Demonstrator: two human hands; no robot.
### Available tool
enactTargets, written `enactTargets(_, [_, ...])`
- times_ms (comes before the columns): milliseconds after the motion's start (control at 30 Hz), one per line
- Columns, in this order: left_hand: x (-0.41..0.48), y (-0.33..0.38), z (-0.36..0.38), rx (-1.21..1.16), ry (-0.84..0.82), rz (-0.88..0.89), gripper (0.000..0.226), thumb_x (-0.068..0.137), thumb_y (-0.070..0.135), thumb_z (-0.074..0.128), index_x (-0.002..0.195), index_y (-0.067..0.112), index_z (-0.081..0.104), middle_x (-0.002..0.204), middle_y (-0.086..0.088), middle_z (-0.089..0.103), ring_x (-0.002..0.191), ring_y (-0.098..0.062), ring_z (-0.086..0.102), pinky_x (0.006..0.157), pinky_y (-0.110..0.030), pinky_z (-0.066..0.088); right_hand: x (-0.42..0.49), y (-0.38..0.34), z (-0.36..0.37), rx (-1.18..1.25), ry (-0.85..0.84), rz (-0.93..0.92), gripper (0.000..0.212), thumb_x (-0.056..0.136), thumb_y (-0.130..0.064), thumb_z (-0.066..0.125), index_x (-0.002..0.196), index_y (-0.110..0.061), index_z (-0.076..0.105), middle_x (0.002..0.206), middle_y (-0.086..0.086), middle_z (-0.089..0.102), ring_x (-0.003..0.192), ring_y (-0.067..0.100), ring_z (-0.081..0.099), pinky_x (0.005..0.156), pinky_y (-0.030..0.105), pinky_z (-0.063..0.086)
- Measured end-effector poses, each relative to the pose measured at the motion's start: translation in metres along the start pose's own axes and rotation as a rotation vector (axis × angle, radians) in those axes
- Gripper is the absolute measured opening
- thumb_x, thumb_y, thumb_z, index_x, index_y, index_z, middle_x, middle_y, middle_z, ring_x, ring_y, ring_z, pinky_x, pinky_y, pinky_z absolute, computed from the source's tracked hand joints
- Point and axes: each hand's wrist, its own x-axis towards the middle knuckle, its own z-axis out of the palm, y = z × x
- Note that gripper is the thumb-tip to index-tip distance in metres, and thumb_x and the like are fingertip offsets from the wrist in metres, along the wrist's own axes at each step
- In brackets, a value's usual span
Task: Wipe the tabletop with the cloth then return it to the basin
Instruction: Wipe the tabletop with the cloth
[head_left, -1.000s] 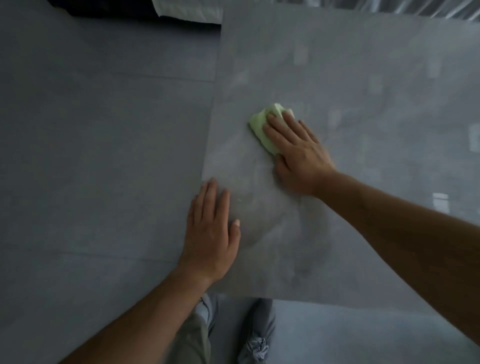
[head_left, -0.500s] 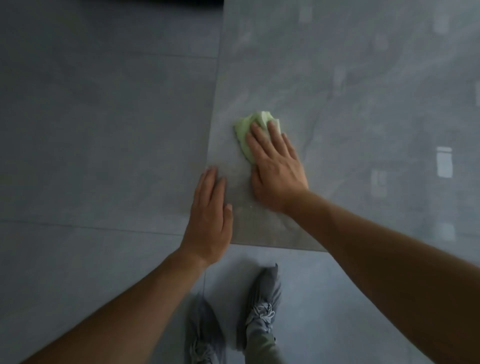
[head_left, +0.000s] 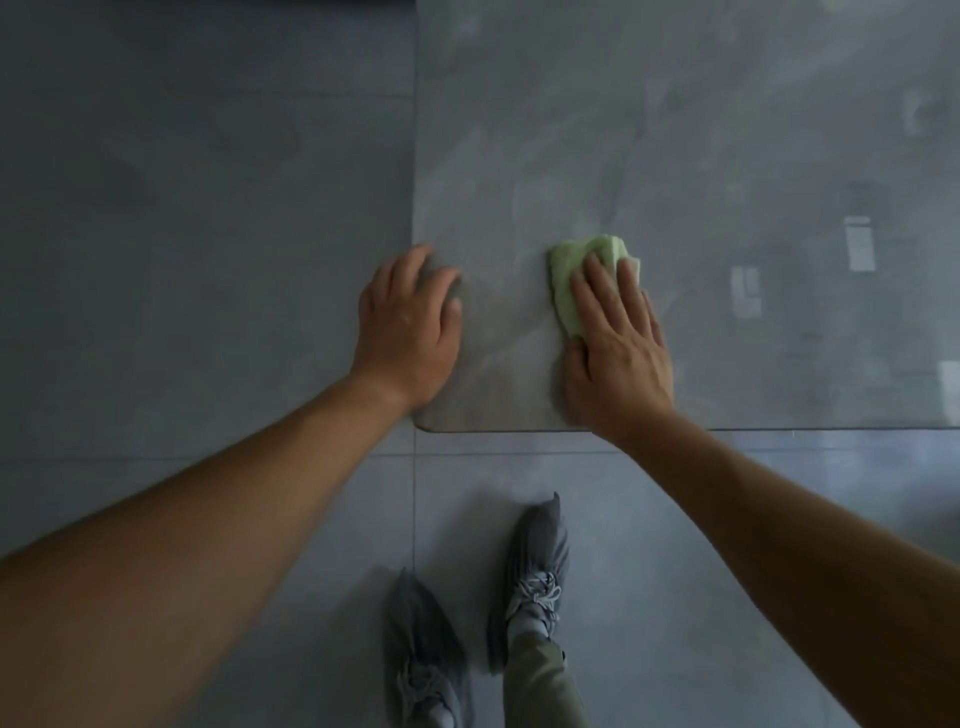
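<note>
The green cloth (head_left: 582, 265) lies bunched on the table (head_left: 727, 156) close to its near-left corner. The right hand (head_left: 618, 358) presses it with straight fingers rather than gripping it. It looks soft, light and limp, likely to slide easily on the glossy top. Pinching its exposed far fold should lift it. Its visible length runs from near edge toward far. The left hand (head_left: 408, 332) rests flat and empty at the left edge.

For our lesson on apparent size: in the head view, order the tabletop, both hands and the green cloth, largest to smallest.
1. tabletop
2. left hand and right hand, about alike, so not ranked
3. cloth, partly hidden under the right hand
</note>
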Motion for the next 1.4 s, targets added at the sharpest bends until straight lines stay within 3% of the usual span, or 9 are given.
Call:
enactTargets(100, [0.036,-0.008,-0.003,-0.056,0.007,0.037,0.037,0.097,0.027,0.042,0.125,0.011,0.059,0.146,-0.016,0.043,0.132,-0.035,0.039,0.109,-0.04,0.028,0.001,-0.025,0.009,-0.005,-0.011,-0.011,0.065,0.097,-0.029,0.041,0.158,-0.018,0.022,0.167,0.001,0.015,0.155,0.026,-0.001,0.126,0.04,0.003])
enactTargets(267, [0.069,-0.017,-0.009,-0.266,0.118,0.033,0.03,0.097,0.009,0.04,0.115,0.004,0.063,0.123,-0.013,0.06,0.123,-0.028,0.05,0.104,-0.034,0.026,0.031,-0.079,0.028,0.054,0.001,0.041,0.066,0.095,-0.029,0.036,0.158,-0.017,0.019,0.167,0.001,0.013,0.155,0.028,-0.003,0.125,0.044,0.004])
enactTargets(433, [0.06,-0.017,-0.01,-0.34,0.109,0.037,0.031,0.096,0.008,0.039,0.114,0.003,0.064,0.126,-0.013,0.06,0.125,-0.026,0.049,0.107,-0.033,0.026,-0.002,-0.116,0.047,0.05,0.015,-0.038,0.064,0.094,-0.03,0.031,0.156,-0.013,0.026,0.165,0.006,0.021,0.154,0.032,0.002,0.124,0.049,0.01])
enactTargets(633, [0.035,-0.013,0.002,-0.104,-0.06,0.08,0.051,0.097,0.033,0.034,0.136,0.005,0.05,0.154,-0.021,0.031,0.143,-0.036,0.026,0.117,-0.037,0.017,-0.016,-0.057,0.033,0.027,0.005,-0.137,0.066,0.092,-0.03,0.04,0.155,-0.015,0.032,0.165,0.002,0.023,0.154,0.029,0.006,0.124,0.047,0.011])
enactTargets(800, [0.016,-0.007,0.017,0.162,-0.175,0.101,0.079,0.09,0.058,0.027,0.153,0.011,0.016,0.162,-0.018,-0.001,0.149,-0.034,-0.003,0.12,-0.049,0.007,-0.024,0.031,-0.006,0.018,0.031,0.099,0.067,0.093,-0.036,0.037,0.157,-0.019,0.026,0.166,0.002,0.019,0.155,0.026,0.004,0.125,0.047,0.01])
enactTargets(933, [0.014,-0.003,0.021,0.235,-0.191,0.071,0.086,0.086,0.063,0.025,0.153,0.011,0.009,0.162,-0.018,-0.006,0.149,-0.034,-0.007,0.119,-0.054,0.007,-0.028,0.082,-0.03,0.013,0.031,0.246,0.066,0.099,-0.04,0.04,0.159,-0.025,0.017,0.168,-0.003,0.01,0.155,0.02,-0.002,0.125,0.042,0.007])
enactTargets(1133, [0.02,0.019,0.015,0.27,-0.121,0.015,0.079,0.084,0.062,0.032,0.144,0.011,0.031,0.158,-0.022,0.016,0.148,-0.034,0.009,0.116,-0.057,0.006,-0.026,0.109,-0.034,0.051,0.078,0.223,0.067,0.099,-0.044,0.049,0.158,-0.026,0.022,0.167,-0.004,0.013,0.155,0.021,0.002,0.121,0.041,0.016])
enactTargets(1300, [0.031,0.076,0.012,0.114,-0.069,0.183,0.059,0.084,0.041,0.048,0.13,0.005,0.05,0.135,-0.023,0.049,0.124,-0.041,0.045,0.103,-0.049,0.038,-0.035,0.138,-0.047,0.185,0.198,0.374,0.084,0.081,-0.054,0.068,0.153,-0.032,0.031,0.164,0.002,0.02,0.149,0.03,0.016,0.117,0.047,0.02])
enactTargets(1400, [0.039,0.128,0.023,-0.085,-0.136,0.206,0.046,0.088,0.03,0.056,0.128,0.006,0.054,0.123,-0.019,0.057,0.113,-0.037,0.054,0.096,-0.044,0.045,-0.043,0.153,-0.052,0.141,0.178,0.457,0.076,0.077,-0.064,0.068,0.143,-0.034,0.045,0.15,0.002,0.038,0.135,0.03,0.034,0.109,0.045,0.028])
